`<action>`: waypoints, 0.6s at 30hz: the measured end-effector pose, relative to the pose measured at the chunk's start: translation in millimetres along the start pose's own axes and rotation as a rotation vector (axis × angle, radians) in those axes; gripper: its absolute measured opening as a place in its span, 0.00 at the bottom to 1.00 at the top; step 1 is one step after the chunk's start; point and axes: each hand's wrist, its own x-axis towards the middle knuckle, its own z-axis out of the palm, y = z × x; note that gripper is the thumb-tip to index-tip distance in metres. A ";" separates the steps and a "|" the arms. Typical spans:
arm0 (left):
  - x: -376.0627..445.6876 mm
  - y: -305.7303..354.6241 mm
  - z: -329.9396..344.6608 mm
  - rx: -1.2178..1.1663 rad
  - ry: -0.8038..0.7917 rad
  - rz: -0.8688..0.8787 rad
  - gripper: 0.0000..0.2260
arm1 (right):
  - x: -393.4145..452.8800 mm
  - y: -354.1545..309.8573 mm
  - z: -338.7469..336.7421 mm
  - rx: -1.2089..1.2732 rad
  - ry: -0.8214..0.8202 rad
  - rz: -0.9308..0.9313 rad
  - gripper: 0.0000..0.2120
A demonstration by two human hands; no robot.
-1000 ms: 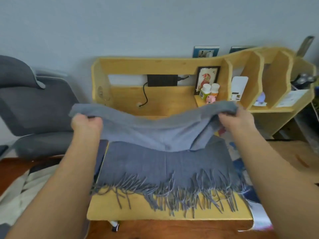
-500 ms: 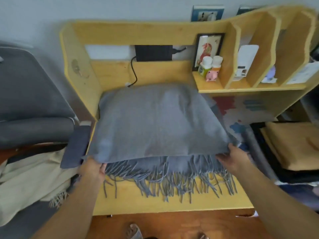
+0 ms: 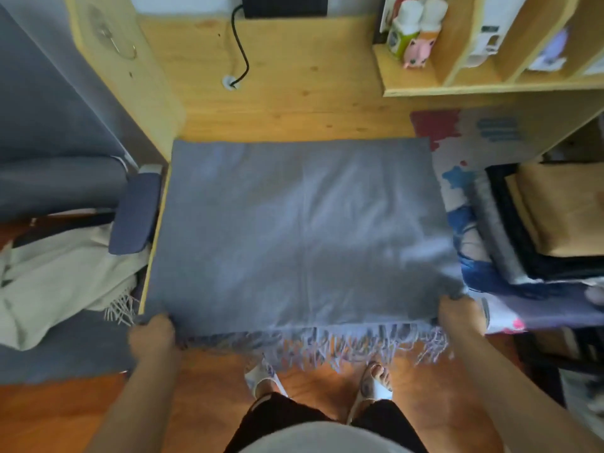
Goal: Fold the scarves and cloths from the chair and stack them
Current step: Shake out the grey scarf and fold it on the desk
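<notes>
A grey fringed scarf (image 3: 300, 230) lies folded double on the yellow wooden desk (image 3: 294, 103), its fringe hanging over the front edge. My left hand (image 3: 152, 335) grips the scarf's near left corner. My right hand (image 3: 459, 313) grips the near right corner. A cream fringed cloth (image 3: 55, 279) lies heaped on the grey chair (image 3: 49, 188) at the left. On the right sits a stack of folded cloths (image 3: 549, 217), tan on top of black and grey ones.
The desk's shelf unit (image 3: 490, 60) holds small bottles and cards at the back right. A black cable (image 3: 240, 50) hangs down the back panel. The chair's armrest (image 3: 134, 214) touches the desk's left edge. My feet stand on the wooden floor below.
Both hands carried the scarf's far edge toward me and down, laying the upper half flat over the lower half. My view tilted down over the desk's front edge.
</notes>
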 end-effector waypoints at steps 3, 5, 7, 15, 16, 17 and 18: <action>11.2 2.4 3.3 -0.013 -0.111 -0.077 0.17 | -2.1 -3.6 -7.5 -0.059 -0.047 -0.030 0.21; 20.6 7.7 12.8 0.055 -0.206 -0.093 0.18 | -1.5 -12.9 -8.3 -0.109 -0.025 -0.066 0.20; 3.4 17.6 16.8 0.255 -0.217 0.064 0.14 | -3.6 -17.3 -3.2 -0.209 0.050 -0.192 0.19; -45.2 -31.5 -33.6 0.584 -0.078 0.211 0.06 | -33.2 69.8 18.3 -0.379 0.110 -0.396 0.11; -50.8 -28.1 -35.3 0.558 -0.117 0.218 0.05 | -39.7 73.6 17.8 -0.393 0.143 -0.366 0.11; -48.6 -22.1 -30.7 0.590 -0.165 0.264 0.03 | -43.4 67.2 17.2 -0.341 0.168 -0.379 0.11; -43.2 -18.3 -24.0 0.565 -0.162 0.322 0.04 | -42.9 53.5 18.4 -0.237 0.185 -0.423 0.12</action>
